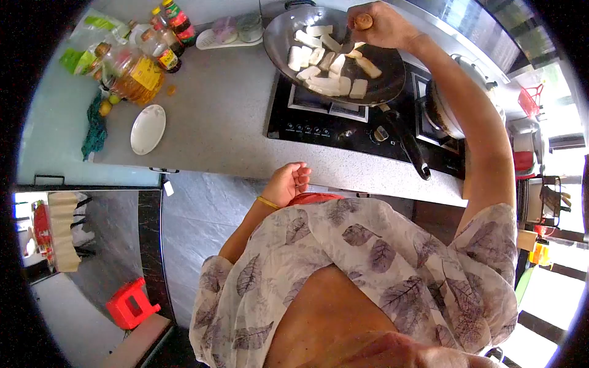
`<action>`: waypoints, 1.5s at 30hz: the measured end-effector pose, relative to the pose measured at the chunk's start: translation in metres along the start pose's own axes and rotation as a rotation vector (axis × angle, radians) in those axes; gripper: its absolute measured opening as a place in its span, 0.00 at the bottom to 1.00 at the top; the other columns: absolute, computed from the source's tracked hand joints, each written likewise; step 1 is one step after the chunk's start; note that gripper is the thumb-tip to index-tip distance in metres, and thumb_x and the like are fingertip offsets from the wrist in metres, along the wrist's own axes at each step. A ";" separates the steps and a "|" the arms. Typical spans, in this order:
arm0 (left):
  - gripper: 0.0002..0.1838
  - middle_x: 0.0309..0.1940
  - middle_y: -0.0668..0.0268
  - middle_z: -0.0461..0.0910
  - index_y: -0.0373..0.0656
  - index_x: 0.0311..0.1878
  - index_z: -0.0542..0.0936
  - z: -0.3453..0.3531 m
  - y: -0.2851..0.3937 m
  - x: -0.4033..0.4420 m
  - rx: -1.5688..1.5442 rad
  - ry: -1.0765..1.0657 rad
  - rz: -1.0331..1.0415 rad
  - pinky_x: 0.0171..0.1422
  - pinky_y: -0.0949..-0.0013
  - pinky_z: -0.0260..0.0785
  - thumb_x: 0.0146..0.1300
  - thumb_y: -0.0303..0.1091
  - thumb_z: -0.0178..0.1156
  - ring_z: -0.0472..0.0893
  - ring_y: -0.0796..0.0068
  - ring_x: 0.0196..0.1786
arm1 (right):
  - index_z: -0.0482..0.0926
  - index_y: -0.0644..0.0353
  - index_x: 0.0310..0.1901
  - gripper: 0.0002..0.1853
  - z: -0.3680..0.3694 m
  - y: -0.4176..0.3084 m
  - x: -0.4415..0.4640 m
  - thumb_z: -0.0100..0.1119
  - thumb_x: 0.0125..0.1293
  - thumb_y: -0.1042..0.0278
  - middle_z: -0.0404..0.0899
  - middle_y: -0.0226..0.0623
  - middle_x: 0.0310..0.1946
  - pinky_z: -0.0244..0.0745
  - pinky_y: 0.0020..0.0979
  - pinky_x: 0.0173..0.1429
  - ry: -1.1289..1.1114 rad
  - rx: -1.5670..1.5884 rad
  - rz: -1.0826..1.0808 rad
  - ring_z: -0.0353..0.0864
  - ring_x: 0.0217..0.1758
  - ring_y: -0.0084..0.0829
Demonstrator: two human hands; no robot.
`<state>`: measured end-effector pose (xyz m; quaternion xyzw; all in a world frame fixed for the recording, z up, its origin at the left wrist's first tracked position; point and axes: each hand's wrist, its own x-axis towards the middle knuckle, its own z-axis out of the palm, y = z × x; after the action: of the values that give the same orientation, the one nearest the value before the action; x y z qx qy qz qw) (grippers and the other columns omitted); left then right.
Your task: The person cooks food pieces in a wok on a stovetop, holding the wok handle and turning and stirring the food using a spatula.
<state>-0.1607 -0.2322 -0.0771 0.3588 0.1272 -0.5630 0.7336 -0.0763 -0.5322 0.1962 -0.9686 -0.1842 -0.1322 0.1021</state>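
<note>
Slices (339,63) lie in the pan (391,70), which sits on the hob (359,140), mostly pale, some overlapping; nearest, the left hand (291,184) is empty, fingers loosely curled, near the front edge of the tabletop (208,113); past it the pan handle (411,147) juts back over the hob, with no hand on it; gripping it would likely steady the pan; at the far side the right hand (385,27) is closed round a tool (364,22) whose round end shows, its working end mostly hidden; to turn the slices well, I would bring that end in low and flat, lift each from its edge, and part the overlapped ones so that all meet the metal; they may be soft, so prodding from above could break them; whether the burner is lit I cannot tell; as for numbers, near to far: one red stool (132,303) on the floor, one white plate (148,129), one pot (446,113) partly behind the right arm, one pan, roughly sixteen slices, overlaps making that unsure, one oil jug (140,76), and at least three smaller bottles (178,23) beyond it.
</note>
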 end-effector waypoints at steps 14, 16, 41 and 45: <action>0.08 0.33 0.68 0.77 0.45 0.39 0.74 -0.014 0.005 0.013 -0.051 -0.007 -0.051 0.37 0.71 0.69 0.59 0.36 0.51 0.74 0.76 0.32 | 0.74 0.59 0.22 0.05 -0.020 -0.011 -0.025 0.59 0.41 0.71 0.75 0.42 0.18 0.69 0.35 0.26 -0.047 -0.036 0.072 0.74 0.22 0.41; 0.08 0.33 0.67 0.77 0.45 0.39 0.74 -0.013 0.006 0.014 -0.052 -0.015 -0.060 0.37 0.71 0.69 0.59 0.36 0.51 0.74 0.76 0.32 | 0.74 0.59 0.22 0.05 -0.027 -0.013 -0.032 0.59 0.41 0.70 0.75 0.42 0.19 0.69 0.35 0.27 -0.023 -0.001 0.090 0.75 0.22 0.40; 0.08 0.33 0.68 0.77 0.44 0.39 0.73 -0.016 0.003 0.019 -0.054 -0.002 -0.093 0.37 0.70 0.69 0.60 0.35 0.49 0.74 0.76 0.31 | 0.73 0.58 0.33 0.07 0.008 -0.018 -0.082 0.49 0.52 0.68 0.74 0.48 0.20 0.70 0.47 0.33 -0.185 -0.237 -0.070 0.75 0.29 0.51; 0.08 0.32 0.67 0.77 0.44 0.39 0.73 -0.015 0.002 0.018 -0.057 0.023 -0.082 0.37 0.70 0.70 0.60 0.35 0.48 0.74 0.76 0.31 | 0.75 0.58 0.35 0.10 0.000 -0.013 -0.085 0.51 0.49 0.71 0.75 0.47 0.25 0.71 0.43 0.36 -0.162 -0.204 -0.042 0.75 0.30 0.49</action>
<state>-0.1492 -0.2347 -0.0978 0.3387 0.1661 -0.5847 0.7182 -0.1576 -0.5486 0.1735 -0.9774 -0.1977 -0.0735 -0.0151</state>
